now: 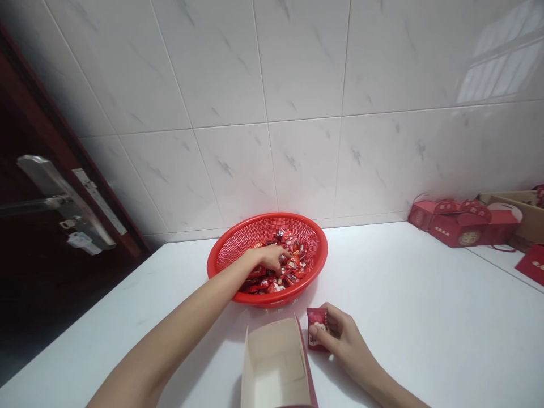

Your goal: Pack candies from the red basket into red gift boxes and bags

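Observation:
My left hand reaches into a red plastic colander, its fingers apart among the wrapped candies heaped there. The candies have mostly red wrappers. My right hand grips a small dark red packet between thumb and fingers, just above the table and to the right of a box. That open cardboard box, pale inside and red outside, stands in front of me with its top flaps up. No contents show in the part of it that I see.
Several red gift boxes with handles stand at the right by the tiled wall. Beside them is a brown carton. The white table ends at the left near a dark door with a metal handle.

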A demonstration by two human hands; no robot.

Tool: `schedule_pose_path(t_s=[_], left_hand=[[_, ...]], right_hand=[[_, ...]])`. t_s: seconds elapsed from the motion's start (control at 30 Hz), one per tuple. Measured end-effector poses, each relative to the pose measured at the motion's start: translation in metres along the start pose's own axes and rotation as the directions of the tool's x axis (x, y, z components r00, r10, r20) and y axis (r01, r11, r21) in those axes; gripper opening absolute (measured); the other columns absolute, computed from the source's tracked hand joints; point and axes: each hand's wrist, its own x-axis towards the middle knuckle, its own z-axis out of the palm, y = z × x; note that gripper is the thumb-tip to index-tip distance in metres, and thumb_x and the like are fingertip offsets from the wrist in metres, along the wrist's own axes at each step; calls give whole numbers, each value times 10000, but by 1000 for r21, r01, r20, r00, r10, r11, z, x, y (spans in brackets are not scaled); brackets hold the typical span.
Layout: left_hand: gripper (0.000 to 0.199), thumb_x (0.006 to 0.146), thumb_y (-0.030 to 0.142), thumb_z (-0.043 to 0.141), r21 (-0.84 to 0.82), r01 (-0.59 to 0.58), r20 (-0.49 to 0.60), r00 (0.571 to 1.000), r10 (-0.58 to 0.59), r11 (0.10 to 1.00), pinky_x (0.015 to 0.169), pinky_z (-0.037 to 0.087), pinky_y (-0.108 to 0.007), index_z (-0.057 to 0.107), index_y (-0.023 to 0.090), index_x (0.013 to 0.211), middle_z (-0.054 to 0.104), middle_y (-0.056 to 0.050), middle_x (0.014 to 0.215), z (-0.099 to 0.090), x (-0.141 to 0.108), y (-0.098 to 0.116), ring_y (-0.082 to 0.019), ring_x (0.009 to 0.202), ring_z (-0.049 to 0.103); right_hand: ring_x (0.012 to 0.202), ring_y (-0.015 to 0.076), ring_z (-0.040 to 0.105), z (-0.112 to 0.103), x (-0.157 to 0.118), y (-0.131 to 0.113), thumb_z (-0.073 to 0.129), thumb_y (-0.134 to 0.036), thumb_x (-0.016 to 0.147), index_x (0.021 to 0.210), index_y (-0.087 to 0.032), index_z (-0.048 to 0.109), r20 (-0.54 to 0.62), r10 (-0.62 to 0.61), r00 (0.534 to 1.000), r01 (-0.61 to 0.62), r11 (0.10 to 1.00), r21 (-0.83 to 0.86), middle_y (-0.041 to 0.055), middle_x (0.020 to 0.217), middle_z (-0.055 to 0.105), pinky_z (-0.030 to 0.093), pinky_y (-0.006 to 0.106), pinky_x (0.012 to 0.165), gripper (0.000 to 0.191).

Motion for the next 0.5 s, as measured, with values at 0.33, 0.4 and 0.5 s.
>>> schedule_pose_path(t_s=[0.33, 0.4, 0.5], left_hand=[[677, 591, 244, 746, -73, -113, 112, 986, 120, 991, 648, 473, -248, 700, 260, 1266, 726, 13, 779, 5, -15, 11, -233, 799, 676], [670, 625, 193, 686, -153, -127, 76, 987, 140, 980, 699, 502, -237, 684, 261, 1292, 768, -3, 914, 2, -17, 8, -223, 864, 698], [634, 678, 112, 553, -241, -68, -143, 989, 34, 968, 835, 521, -231, 674, 216, 1292, 763, -42, 1145, -5, -18, -2, -211, 1030, 699]], right_hand=[[709, 163, 575, 1, -1, 0, 746, -606, 775, 782, -192, 526, -7, -19, 1000, 19, 999, 29, 15, 740, 603, 478, 289, 656, 469], [710, 167, 585, 1, -1, 0, 744, -607, 776, 785, -192, 530, 0, -26, 1000, 26, 999, 23, 21, 742, 618, 487, 297, 660, 468], [712, 170, 594, 0, -1, 1, 742, -619, 771, 782, -193, 526, 8, -30, 1000, 30, 999, 13, 24, 740, 628, 497, 301, 662, 478]])
